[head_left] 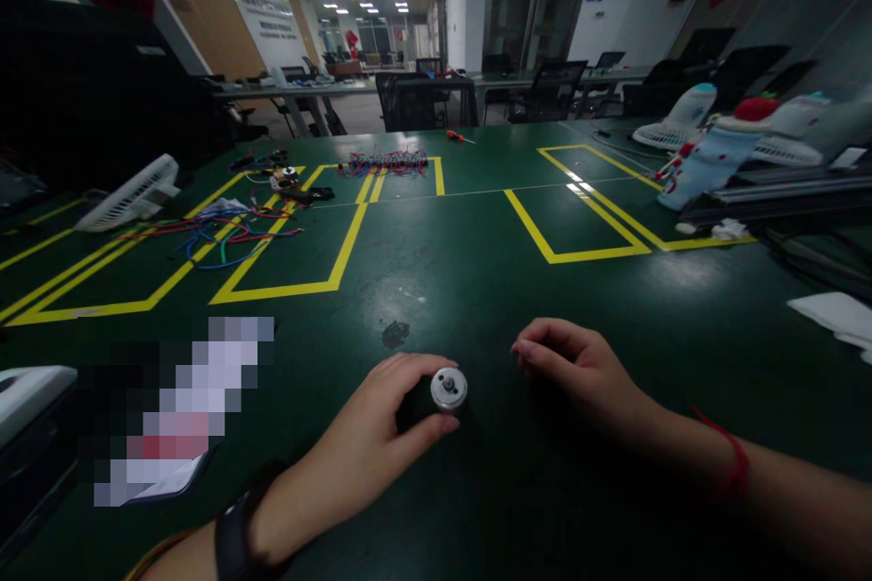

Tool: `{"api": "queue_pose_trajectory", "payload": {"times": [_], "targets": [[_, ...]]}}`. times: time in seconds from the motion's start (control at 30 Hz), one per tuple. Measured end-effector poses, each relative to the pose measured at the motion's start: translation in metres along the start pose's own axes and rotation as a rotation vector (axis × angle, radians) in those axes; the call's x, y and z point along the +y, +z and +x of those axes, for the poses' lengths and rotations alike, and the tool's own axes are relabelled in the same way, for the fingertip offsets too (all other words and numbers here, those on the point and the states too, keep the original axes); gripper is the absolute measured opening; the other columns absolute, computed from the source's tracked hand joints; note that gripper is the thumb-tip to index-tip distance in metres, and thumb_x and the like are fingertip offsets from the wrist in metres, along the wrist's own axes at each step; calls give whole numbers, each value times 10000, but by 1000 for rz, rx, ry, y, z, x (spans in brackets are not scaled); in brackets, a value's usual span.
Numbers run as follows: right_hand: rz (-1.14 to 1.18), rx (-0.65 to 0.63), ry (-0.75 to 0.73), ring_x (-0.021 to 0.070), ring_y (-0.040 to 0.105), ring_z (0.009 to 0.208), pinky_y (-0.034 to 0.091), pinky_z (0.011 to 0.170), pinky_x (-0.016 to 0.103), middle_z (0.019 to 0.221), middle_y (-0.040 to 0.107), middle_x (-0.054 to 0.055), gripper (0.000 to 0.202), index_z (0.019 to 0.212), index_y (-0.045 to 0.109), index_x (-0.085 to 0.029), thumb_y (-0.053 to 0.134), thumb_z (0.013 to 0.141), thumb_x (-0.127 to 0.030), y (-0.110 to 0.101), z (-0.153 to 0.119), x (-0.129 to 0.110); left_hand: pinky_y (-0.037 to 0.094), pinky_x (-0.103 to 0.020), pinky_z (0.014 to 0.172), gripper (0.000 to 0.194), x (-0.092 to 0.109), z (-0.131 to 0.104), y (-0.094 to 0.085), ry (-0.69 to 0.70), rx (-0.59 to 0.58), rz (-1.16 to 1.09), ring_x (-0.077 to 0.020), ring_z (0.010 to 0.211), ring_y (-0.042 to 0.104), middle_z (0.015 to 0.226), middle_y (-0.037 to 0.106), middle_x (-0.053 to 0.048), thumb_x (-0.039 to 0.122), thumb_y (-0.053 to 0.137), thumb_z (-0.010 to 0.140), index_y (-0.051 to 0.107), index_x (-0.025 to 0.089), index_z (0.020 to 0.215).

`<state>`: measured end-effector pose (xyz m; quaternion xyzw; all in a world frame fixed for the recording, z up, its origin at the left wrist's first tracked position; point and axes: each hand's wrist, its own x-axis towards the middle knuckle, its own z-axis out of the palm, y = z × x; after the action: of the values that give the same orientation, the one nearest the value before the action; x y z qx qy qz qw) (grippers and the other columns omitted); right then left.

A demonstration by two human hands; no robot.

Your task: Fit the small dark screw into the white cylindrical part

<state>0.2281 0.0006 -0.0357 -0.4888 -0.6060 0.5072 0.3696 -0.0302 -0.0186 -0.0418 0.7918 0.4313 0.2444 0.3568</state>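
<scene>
A small silver cylindrical motor (449, 389) stands on the green tabletop, its round end face with a central shaft and small dark holes turned up. My left hand (364, 431) is closed around it, thumb on the near side and fingers on the far side. To the right and apart from the motor, my right hand (579, 363) hovers close above the table. Its thumb and fingertips are drawn together in a pinch. Anything between them is hidden or too small to make out.
Yellow tape outlines (272, 293) mark the table. Loose wires (232, 236) and a white fan-like part (133, 192) lie at left. A wire bundle (385, 162) and an orange screwdriver (456, 136) are farther back. A blue plush toy (708, 165) and white tissue (835, 316) are at right.
</scene>
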Motion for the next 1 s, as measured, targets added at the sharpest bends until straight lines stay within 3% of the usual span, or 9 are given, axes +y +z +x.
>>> {"api": "queue_pose_trajectory", "payload": {"times": [0.27, 0.4, 0.5, 0.57, 0.67, 1.0], "targets": [[-87, -41, -28, 126, 541, 652, 437, 579, 246, 737, 579, -11, 186, 845, 627, -176, 594, 890, -352, -1, -1, -3, 436, -416, 972, 363, 1, 0, -1, 2, 11, -3, -237, 1109, 559, 1205, 603, -23, 264, 654, 879, 528, 308, 1217], [-246, -106, -129, 143, 574, 740, 464, 664, 270, 802, 606, 10, 143, 854, 637, -177, 575, 907, -294, 1, -1, -6, 435, -421, 975, 362, 1, 1, 0, 4, 9, 1, -238, 1106, 563, 1202, 606, -22, 257, 657, 874, 532, 305, 1210], [-363, -172, -235, 154, 583, 802, 480, 710, 286, 903, 621, 30, 93, 945, 649, -186, 592, 886, -229, 7, -2, -10, 442, -421, 964, 361, 1, 1, 1, 15, 8, -4, -237, 1094, 567, 1188, 611, -22, 249, 656, 873, 534, 304, 1208], [-394, -184, -288, 147, 581, 789, 490, 700, 285, 975, 613, 41, 196, 1061, 631, -192, 612, 866, -214, 12, -3, -15, 444, -417, 959, 364, 1, 1, 1, 20, 16, -8, -237, 1088, 568, 1181, 612, -22, 237, 662, 867, 537, 303, 1203], [-456, -171, -371, 149, 586, 821, 497, 721, 289, 1053, 592, 50, 266, 1121, 626, -203, 624, 856, -224, 21, -4, -23, 442, -410, 959, 354, 1, 2, 1, 22, 23, -9, -233, 1076, 571, 1168, 614, -19, 223, 667, 862, 544, 299, 1185], [-660, -118, -486, 175, 599, 852, 486, 742, 316, 1081, 588, 46, 196, 1005, 725, -255, 622, 867, -350, 37, 4, -38, 454, -396, 940, 340, 2, 2, 1, 30, 20, -1, -233, 1073, 572, 1172, 616, -26, 227, 645, 876, 549, 282, 1197]]}}
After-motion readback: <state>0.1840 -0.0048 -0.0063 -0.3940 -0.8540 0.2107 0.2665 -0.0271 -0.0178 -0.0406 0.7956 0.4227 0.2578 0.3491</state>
